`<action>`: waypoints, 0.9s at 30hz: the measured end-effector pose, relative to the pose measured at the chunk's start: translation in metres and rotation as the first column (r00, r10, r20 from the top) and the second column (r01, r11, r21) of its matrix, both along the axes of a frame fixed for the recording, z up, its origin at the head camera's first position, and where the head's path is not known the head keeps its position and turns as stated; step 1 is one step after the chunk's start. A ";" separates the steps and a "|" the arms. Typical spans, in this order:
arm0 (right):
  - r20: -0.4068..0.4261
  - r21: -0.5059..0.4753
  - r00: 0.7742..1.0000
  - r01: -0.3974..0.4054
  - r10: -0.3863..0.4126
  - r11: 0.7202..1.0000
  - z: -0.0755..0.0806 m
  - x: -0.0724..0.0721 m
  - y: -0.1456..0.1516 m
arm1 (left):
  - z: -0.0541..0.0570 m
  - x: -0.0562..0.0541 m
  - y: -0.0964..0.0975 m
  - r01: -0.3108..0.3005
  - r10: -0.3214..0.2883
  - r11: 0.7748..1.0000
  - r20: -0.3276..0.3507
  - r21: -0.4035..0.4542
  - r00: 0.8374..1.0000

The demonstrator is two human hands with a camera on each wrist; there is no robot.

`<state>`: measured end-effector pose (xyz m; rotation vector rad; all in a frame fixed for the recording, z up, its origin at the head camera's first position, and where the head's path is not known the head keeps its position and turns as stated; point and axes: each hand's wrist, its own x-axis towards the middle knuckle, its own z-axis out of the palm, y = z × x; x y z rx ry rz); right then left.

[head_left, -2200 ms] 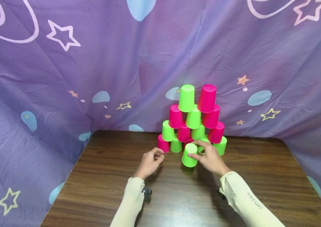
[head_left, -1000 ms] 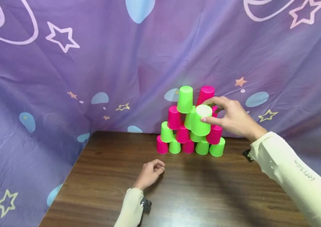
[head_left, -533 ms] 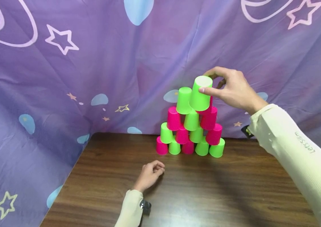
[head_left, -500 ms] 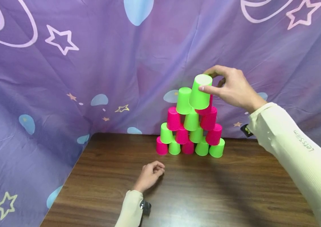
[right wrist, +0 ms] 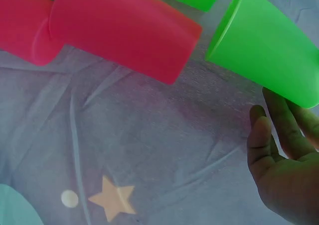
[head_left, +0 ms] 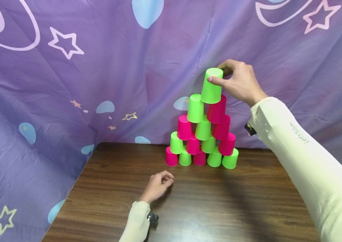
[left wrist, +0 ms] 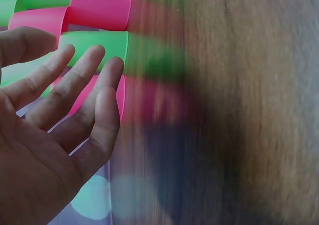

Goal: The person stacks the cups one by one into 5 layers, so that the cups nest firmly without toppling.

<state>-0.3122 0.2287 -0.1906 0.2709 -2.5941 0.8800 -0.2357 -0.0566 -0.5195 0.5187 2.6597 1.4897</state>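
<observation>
My right hand (head_left: 243,81) pinches an upside-down green cup (head_left: 211,90) between thumb and fingers, at the peak of a stepped wall of cups. Below it are the top row's green cup (head_left: 195,109) and pink cup (head_left: 217,109). In the right wrist view a gap shows between the held cup (right wrist: 271,48) and the pink cup (right wrist: 124,31). My left hand (head_left: 156,187) is low over the table in front of the wall, holding nothing; the left wrist view shows its loosely bent fingers (left wrist: 107,110) before the bottom cups.
Rows of inverted pink and green cups, such as the bottom pink cup (head_left: 171,157), stand near the back edge of the brown wooden table (head_left: 113,188). Close behind hangs a purple curtain (head_left: 122,67) with stars and blue shapes.
My right hand has lifted the green cup from in front of the bottom row to above the top row. My left hand has drawn back slightly from the cups.
</observation>
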 end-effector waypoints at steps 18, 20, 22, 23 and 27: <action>0.028 0.025 0.999 0.046 -0.047 0.999 -0.006 -0.017 -0.001 | 0.001 -0.004 -0.006 -0.038 0.038 0.999 -0.011 0.015 0.999; 0.012 0.031 0.999 0.040 -0.040 0.999 -0.009 -0.017 0.000 | 0.001 -0.004 -0.006 -0.034 0.034 0.999 -0.001 0.017 0.999; -0.011 0.030 1.000 0.028 -0.028 0.999 -0.011 -0.017 0.001 | 0.000 -0.003 -0.007 -0.031 0.031 0.999 0.007 0.018 0.999; -0.021 0.025 1.000 0.024 -0.023 0.999 -0.013 -0.017 0.001 | -0.001 -0.003 -0.008 -0.034 0.034 0.999 0.017 0.021 0.999; -0.066 0.009 0.998 0.023 -0.022 1.000 -0.016 -0.013 0.004 | -0.003 -0.001 -0.012 -0.049 0.048 0.998 0.018 0.031 0.999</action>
